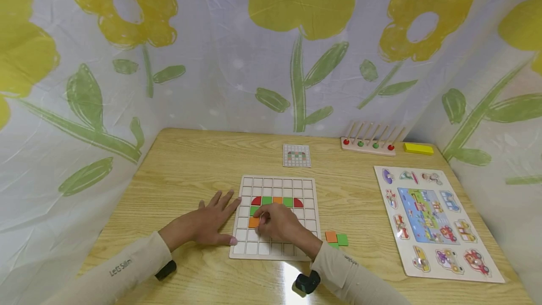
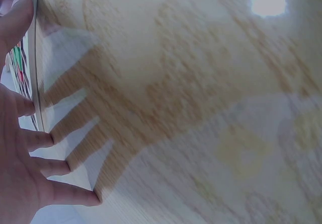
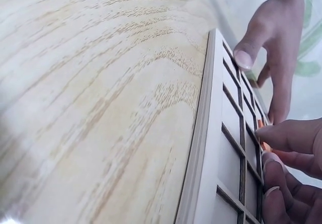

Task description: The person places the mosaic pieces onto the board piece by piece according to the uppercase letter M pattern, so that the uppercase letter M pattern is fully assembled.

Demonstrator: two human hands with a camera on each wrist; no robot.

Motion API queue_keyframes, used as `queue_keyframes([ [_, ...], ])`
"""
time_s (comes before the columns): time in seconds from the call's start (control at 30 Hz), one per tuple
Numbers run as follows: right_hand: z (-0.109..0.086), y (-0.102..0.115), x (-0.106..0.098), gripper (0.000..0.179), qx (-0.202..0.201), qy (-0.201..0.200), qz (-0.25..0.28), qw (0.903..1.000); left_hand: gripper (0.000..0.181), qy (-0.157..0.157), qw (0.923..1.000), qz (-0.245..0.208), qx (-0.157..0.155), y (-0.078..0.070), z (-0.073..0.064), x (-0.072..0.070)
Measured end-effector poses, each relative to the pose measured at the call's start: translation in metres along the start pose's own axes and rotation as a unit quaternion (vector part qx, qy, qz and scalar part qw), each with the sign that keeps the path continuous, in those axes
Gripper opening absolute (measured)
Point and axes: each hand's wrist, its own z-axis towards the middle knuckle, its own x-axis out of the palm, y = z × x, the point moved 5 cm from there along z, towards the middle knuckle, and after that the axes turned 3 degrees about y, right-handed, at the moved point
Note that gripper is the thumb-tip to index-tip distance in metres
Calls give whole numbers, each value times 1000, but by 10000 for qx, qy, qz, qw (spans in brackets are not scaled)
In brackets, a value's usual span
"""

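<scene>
A pale wooden grid board [image 1: 305, 185] lies flat on the table. Its upper rows hold red quarter-round tiles [image 1: 298, 203] and green [image 1: 267, 200] and orange [image 1: 277, 200] squares. My right hand [image 1: 279, 222] leans over the board's middle, thumb and forefinger pinching an orange square tile [image 1: 253, 222] at the left of the grid; the right wrist view shows orange [image 3: 266, 146] between the fingertips. This hand hides part of the pattern. With fingers spread, my left hand [image 1: 209, 222] rests at the board's left edge, its thumb touching the lower-left rim and fingertips on the table [image 2: 166, 83].
Loose orange [image 1: 330, 236] and green [image 1: 342, 239] tiles lie right of the board. Behind it is a pattern card [image 1: 296, 156]. Farther right are a peg stand [image 1: 368, 147] with beads, a yellow block [image 1: 418, 148] and a picture puzzle board [image 1: 432, 267]. Flowered cloth surrounds the table.
</scene>
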Motion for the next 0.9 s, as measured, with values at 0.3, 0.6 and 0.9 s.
queue_keyframes([
  [0.3,0,0,0,23,31,-33,-42,10000,106,-24,10000,1,25,0,0,-1],
  [0.6,-2,2,-2,21,-26,-30,-56,10000,107,1,10000,-26,18,-2,-2,-3],
  [0.9,-7,-4,-10,29,-449,336,272,9981,106,36,10000,-45,-27,-1,-1,-2],
])
